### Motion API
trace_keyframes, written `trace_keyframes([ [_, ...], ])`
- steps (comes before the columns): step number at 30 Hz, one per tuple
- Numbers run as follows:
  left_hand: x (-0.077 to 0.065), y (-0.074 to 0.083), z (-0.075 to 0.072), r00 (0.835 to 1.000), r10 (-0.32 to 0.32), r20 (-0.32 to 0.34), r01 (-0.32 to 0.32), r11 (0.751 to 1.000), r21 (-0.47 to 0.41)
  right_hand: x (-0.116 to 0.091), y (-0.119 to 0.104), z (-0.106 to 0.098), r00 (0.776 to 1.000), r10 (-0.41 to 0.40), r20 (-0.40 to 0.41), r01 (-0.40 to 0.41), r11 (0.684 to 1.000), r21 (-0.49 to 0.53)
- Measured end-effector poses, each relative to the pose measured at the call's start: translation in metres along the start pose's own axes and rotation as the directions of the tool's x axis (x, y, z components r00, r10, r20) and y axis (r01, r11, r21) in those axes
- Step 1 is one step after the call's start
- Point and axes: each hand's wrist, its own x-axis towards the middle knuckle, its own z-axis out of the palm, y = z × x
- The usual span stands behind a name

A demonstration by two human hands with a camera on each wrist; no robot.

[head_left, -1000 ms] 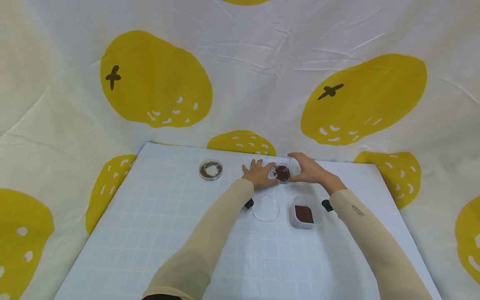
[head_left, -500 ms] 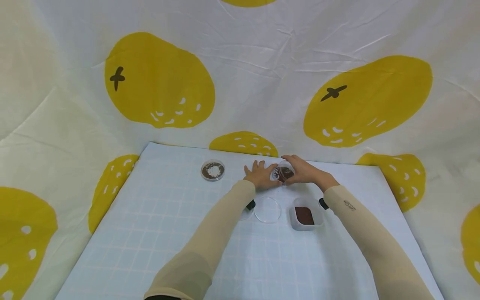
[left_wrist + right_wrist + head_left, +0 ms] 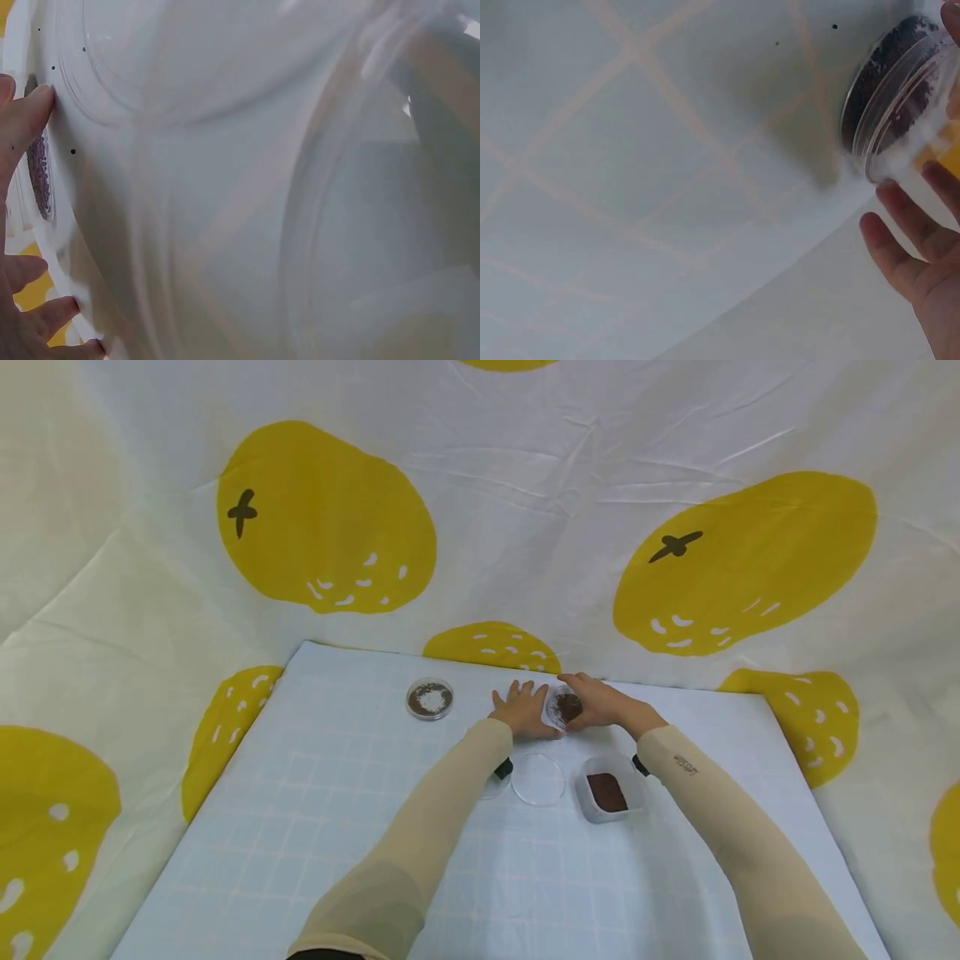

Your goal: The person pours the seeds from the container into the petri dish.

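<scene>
A clear petri dish (image 3: 864,101) of dark brown granules with white bits sits near the table's back edge. My right hand (image 3: 596,700) holds its clear round lid (image 3: 879,142) by the rim, against the top of the dish; whether it is fully seated I cannot tell. My left hand (image 3: 522,710) lies at the dish's left side, fingers spread and straight. In the left wrist view, its thumb (image 3: 30,112) overlaps the dish edge while the other fingers are apart from it. Left of that hand stands a second petri dish (image 3: 430,700) with brown granules and a white patch.
A translucent tub (image 3: 592,810) of brown granules stands in front of my right hand. Left of it lies a clear ring-shaped lid or dish (image 3: 538,805). Another clear round piece (image 3: 495,789) is partly under my left wrist. A patterned cloth (image 3: 517,552) hangs behind the table.
My right hand has moved left with the lid, from beside the petri dish to over it. My left hand has stayed at the dish's left side.
</scene>
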Motion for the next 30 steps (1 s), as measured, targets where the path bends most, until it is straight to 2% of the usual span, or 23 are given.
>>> trace_keyframes([
  [9, 0.0, -0.006, 0.001, 1.0, 0.011, 0.009, -0.011, 1.0, 0.003, 0.004, -0.004, 0.005, 0.999, 0.035, 0.023, -0.034, 0.998, -0.061],
  [19, -0.016, -0.01, -0.018, 0.997, 0.064, 0.048, -0.061, 0.996, -0.064, 0.0, -0.004, 0.006, 1.0, 0.026, 0.018, -0.025, 0.999, -0.042],
  [25, -0.02, -0.017, -0.028, 0.99, 0.137, -0.017, -0.137, 0.991, -0.011, -0.007, -0.006, -0.005, 0.995, 0.093, 0.036, -0.094, 0.995, 0.026],
  [30, -0.032, -0.028, -0.042, 0.98, 0.194, -0.052, -0.195, 0.98, -0.022, -0.022, -0.006, -0.019, 0.994, 0.105, -0.008, -0.104, 0.993, 0.056],
])
